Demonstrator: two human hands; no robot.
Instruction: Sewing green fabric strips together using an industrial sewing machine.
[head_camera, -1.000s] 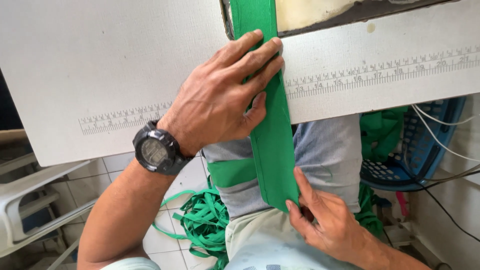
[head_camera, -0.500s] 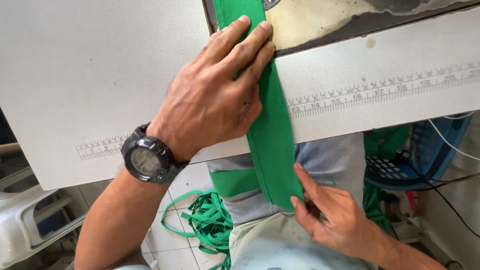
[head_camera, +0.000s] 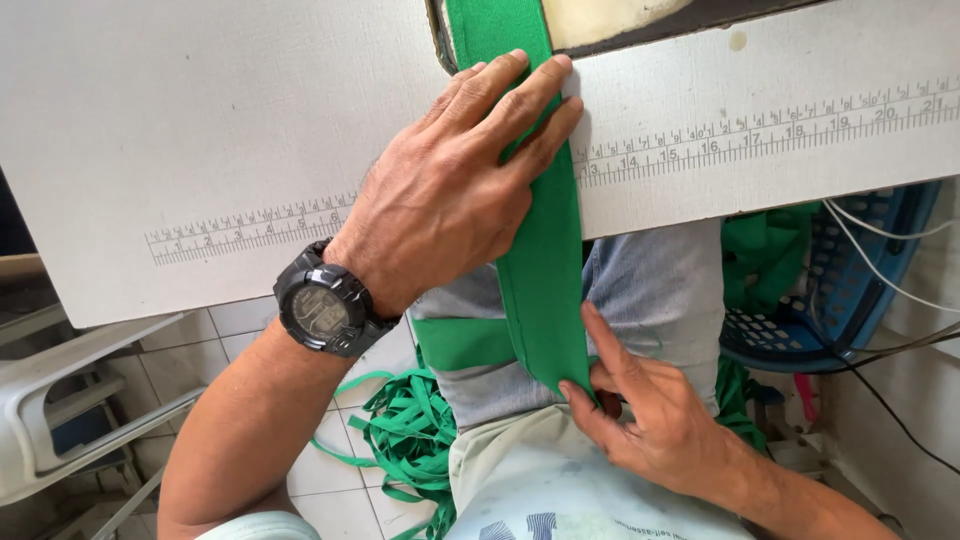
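Observation:
A long green fabric strip (head_camera: 545, 270) runs from the top of the white table (head_camera: 200, 130) over its front edge down to my lap. My left hand (head_camera: 455, 190), with a black digital watch (head_camera: 325, 310) on the wrist, lies flat on the strip at the table edge, fingers pressing the cloth. My right hand (head_camera: 650, 415) pinches the strip's lower end against my lap between thumb and fingers. The strip's upper end leaves the frame at the top.
A printed ruler scale (head_camera: 760, 125) runs along the table. A heap of green strips (head_camera: 405, 435) lies on the tiled floor under the table. A blue plastic basket (head_camera: 850, 290) with green cloth and white cables stands at the right. A white plastic chair (head_camera: 70, 400) is at left.
The view has shifted slightly. My left hand stays pressed on the strip, my right hand keeps its pinch on the lower end, a little lower on my lap.

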